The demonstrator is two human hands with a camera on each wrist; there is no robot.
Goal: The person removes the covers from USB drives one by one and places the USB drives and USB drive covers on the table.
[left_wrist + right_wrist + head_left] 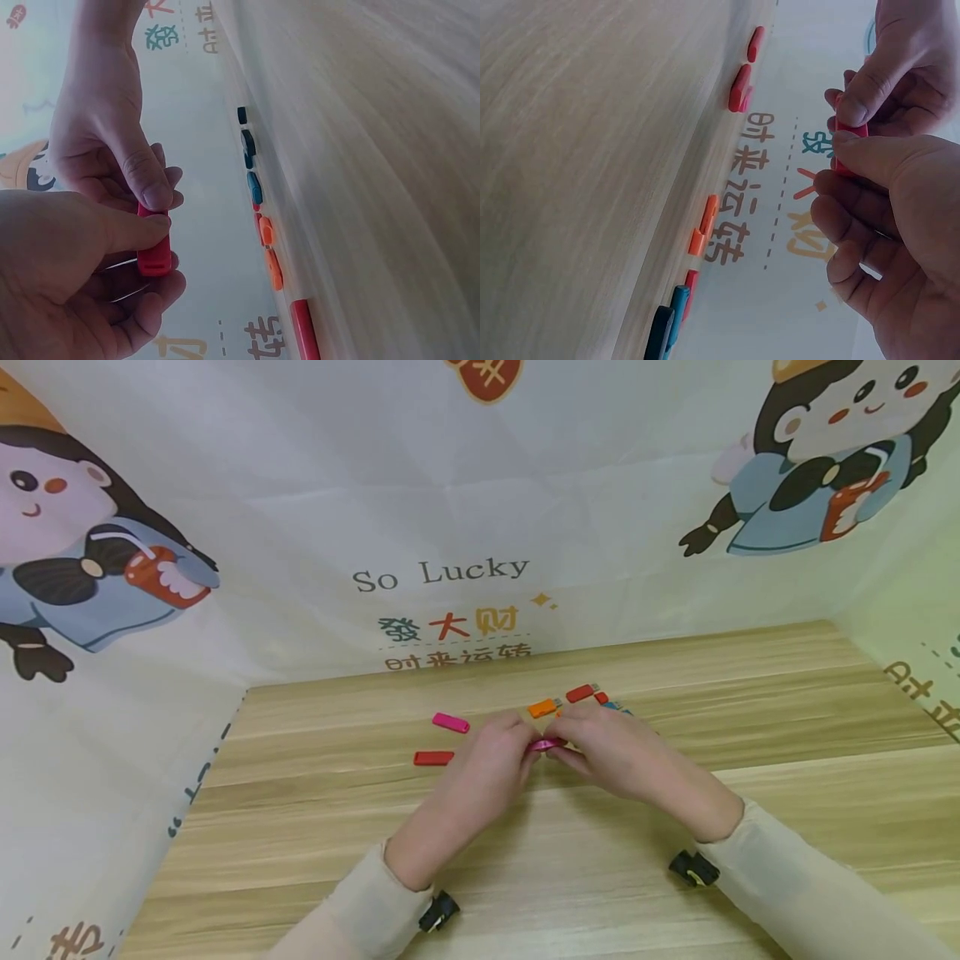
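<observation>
A pink USB flash drive [546,744] is held above the table between both hands. My left hand [486,764] pinches one end between thumb and fingers, and my right hand [618,752] pinches the other. In the left wrist view the drive [154,260] looks red and shows a small slot at its end; fingers hide much of it. Left of the hands lie a pink piece [451,722] and a red one [433,758]. Just beyond the hands are an orange USB drive [542,708] and a red USB drive [580,694], their metal plugs showing.
Behind the right hand, a blue USB drive [617,707] and a small red cap [602,697] are partly hidden. Dark pieces [242,115] stand farther along the row in the left wrist view. A printed white cloth [315,610] rises behind the wooden table [300,827].
</observation>
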